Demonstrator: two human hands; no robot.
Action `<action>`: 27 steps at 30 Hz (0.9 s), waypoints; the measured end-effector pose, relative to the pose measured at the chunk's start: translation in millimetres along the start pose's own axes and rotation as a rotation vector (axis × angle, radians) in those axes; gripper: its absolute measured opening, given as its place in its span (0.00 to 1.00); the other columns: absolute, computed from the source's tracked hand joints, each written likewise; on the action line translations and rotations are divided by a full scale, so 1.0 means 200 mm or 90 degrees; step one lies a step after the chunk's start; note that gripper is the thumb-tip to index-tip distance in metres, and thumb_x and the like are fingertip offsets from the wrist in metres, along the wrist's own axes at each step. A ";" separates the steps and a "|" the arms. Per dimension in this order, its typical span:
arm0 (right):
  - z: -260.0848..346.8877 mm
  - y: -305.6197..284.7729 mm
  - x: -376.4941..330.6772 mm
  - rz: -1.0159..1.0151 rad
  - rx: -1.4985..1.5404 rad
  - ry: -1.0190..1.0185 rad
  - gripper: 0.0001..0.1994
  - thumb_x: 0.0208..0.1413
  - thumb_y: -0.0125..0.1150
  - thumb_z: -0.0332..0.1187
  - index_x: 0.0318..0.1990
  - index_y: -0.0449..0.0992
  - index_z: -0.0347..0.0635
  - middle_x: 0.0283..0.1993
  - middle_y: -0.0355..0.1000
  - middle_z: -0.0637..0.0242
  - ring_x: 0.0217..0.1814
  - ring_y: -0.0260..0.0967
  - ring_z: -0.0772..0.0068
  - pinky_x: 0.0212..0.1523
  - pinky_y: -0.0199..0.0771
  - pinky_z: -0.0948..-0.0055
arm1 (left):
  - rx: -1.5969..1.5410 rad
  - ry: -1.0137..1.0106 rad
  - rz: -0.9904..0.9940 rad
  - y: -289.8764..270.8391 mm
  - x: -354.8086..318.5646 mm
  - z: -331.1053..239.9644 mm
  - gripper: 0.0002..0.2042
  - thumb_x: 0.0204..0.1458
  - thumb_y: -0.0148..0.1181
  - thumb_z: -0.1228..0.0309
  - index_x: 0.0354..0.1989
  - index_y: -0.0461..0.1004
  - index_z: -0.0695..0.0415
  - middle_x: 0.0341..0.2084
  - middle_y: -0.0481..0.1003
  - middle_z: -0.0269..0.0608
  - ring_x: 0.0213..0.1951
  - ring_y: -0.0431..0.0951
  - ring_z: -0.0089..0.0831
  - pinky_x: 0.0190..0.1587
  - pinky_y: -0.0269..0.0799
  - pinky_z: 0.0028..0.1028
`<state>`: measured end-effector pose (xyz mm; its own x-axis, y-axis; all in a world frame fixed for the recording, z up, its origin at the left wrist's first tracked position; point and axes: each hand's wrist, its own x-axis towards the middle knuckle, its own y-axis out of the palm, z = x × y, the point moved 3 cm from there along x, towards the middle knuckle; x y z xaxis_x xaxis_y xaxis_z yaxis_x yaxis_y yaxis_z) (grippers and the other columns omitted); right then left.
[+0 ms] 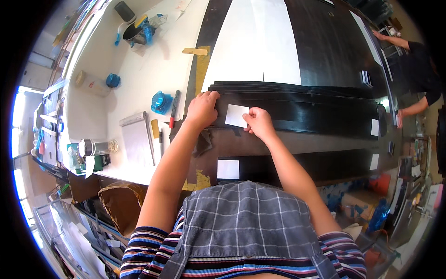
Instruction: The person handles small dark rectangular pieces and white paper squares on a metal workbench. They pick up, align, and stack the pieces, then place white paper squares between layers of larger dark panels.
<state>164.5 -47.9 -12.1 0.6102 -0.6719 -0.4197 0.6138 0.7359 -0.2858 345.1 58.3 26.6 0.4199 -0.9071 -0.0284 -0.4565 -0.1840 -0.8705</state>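
A layered stack of long, glossy black strips [297, 100] lies across the dark table in front of me. My left hand [202, 110] is at the stack's left end, its fingers curled over the edge of the strips. Between thumb and fingers, my right hand [260, 122] pinches the lower right edge of a white square card [236, 115], just over the black surface. Nearer to me, a second black strip [288, 166] bears another white square card [228, 169] at its left end. Smaller white pieces show at the right ends of both.
Beyond the stack lies a large white sheet [255, 42]. On the white surface at left are a red-and-grey marker [174, 109], a notepad [137, 137], a blue crumpled wrap [161, 102] and a dark cup [134, 35]. Another person [416, 69] rests both hands on the table's right edge.
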 end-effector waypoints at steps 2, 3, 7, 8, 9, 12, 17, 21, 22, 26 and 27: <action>0.05 0.01 0.02 -0.001 -0.046 0.009 0.09 0.55 0.60 0.33 0.28 0.72 0.35 0.22 0.75 0.60 0.23 0.78 0.72 0.23 0.73 0.72 | 0.067 -0.007 0.042 0.01 0.05 0.01 0.11 0.42 0.55 0.77 0.37 0.76 0.56 0.39 0.76 0.44 0.48 0.73 0.47 0.50 0.70 0.39; 0.05 0.01 0.03 0.005 -0.066 0.001 0.09 0.54 0.60 0.32 0.28 0.72 0.35 0.22 0.75 0.60 0.23 0.78 0.72 0.24 0.73 0.72 | 0.082 0.002 0.059 0.03 0.07 0.03 0.09 0.43 0.56 0.76 0.34 0.76 0.56 0.38 0.77 0.44 0.46 0.74 0.47 0.48 0.71 0.39; 0.05 0.04 0.06 0.056 -0.080 -0.022 0.09 0.53 0.61 0.32 0.28 0.72 0.36 0.22 0.75 0.59 0.23 0.78 0.71 0.26 0.73 0.70 | -0.125 -0.140 0.137 0.04 0.09 0.08 0.06 0.46 0.59 0.70 0.28 0.77 0.58 0.34 0.79 0.45 0.39 0.78 0.46 0.43 0.74 0.38; 0.05 0.04 0.07 0.055 -0.086 -0.030 0.09 0.53 0.61 0.32 0.28 0.72 0.36 0.22 0.75 0.60 0.23 0.78 0.71 0.26 0.73 0.71 | -0.169 -0.161 0.116 0.06 0.08 0.13 0.07 0.46 0.61 0.69 0.30 0.77 0.59 0.34 0.79 0.45 0.38 0.78 0.46 0.42 0.74 0.37; 0.03 0.06 0.08 0.053 -0.093 -0.038 0.09 0.53 0.61 0.32 0.27 0.72 0.37 0.22 0.75 0.60 0.23 0.77 0.71 0.26 0.72 0.71 | -0.213 -0.182 0.095 0.10 0.06 0.21 0.08 0.45 0.62 0.69 0.32 0.77 0.59 0.35 0.79 0.45 0.37 0.79 0.46 0.41 0.74 0.37; -0.02 0.06 0.09 0.034 -0.076 -0.063 0.09 0.53 0.62 0.33 0.27 0.72 0.38 0.21 0.74 0.61 0.22 0.77 0.72 0.26 0.72 0.71 | -0.275 -0.142 0.059 0.09 -0.01 0.20 0.12 0.43 0.64 0.70 0.36 0.76 0.59 0.35 0.79 0.45 0.36 0.79 0.44 0.41 0.75 0.36; -0.01 0.06 0.08 0.006 -0.063 -0.113 0.10 0.53 0.62 0.34 0.27 0.72 0.38 0.20 0.73 0.63 0.21 0.76 0.73 0.25 0.71 0.73 | -0.045 -0.087 0.119 0.04 -0.04 0.11 0.14 0.40 0.63 0.73 0.39 0.75 0.58 0.33 0.79 0.44 0.37 0.79 0.43 0.41 0.74 0.37; -0.08 0.06 0.12 0.012 0.004 -0.152 0.10 0.53 0.62 0.33 0.27 0.72 0.37 0.21 0.73 0.63 0.22 0.76 0.74 0.24 0.71 0.73 | -0.122 -0.131 0.131 0.07 -0.03 0.13 0.10 0.44 0.63 0.71 0.36 0.76 0.58 0.29 0.79 0.43 0.34 0.79 0.42 0.38 0.74 0.35; -0.05 0.06 0.11 0.018 0.028 -0.163 0.10 0.54 0.62 0.33 0.27 0.72 0.36 0.21 0.73 0.63 0.22 0.76 0.74 0.24 0.71 0.73 | -0.150 -0.127 0.101 0.07 -0.05 0.14 0.09 0.46 0.63 0.70 0.35 0.76 0.59 0.27 0.79 0.42 0.32 0.80 0.40 0.36 0.74 0.33; 0.07 0.07 0.01 0.052 0.001 -0.100 0.10 0.55 0.62 0.32 0.27 0.72 0.35 0.21 0.73 0.62 0.21 0.76 0.73 0.23 0.72 0.73 | -0.463 -0.371 0.148 0.11 -0.08 0.19 0.10 0.53 0.62 0.65 0.32 0.75 0.61 0.24 0.76 0.36 0.26 0.78 0.28 0.29 0.73 0.26; 0.08 0.09 -0.01 0.069 -0.016 -0.084 0.10 0.55 0.62 0.32 0.27 0.72 0.35 0.21 0.73 0.62 0.21 0.76 0.73 0.23 0.72 0.73 | -0.452 -0.355 0.148 0.11 -0.07 0.21 0.10 0.54 0.61 0.65 0.32 0.75 0.61 0.23 0.75 0.35 0.25 0.77 0.25 0.28 0.72 0.25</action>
<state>182.2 -34.2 -1.9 0.7331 -0.5929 -0.3332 0.5292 0.8050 -0.2680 361.3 83.3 -12.3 0.4899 -0.6714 -0.5561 -0.8718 -0.3760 -0.3139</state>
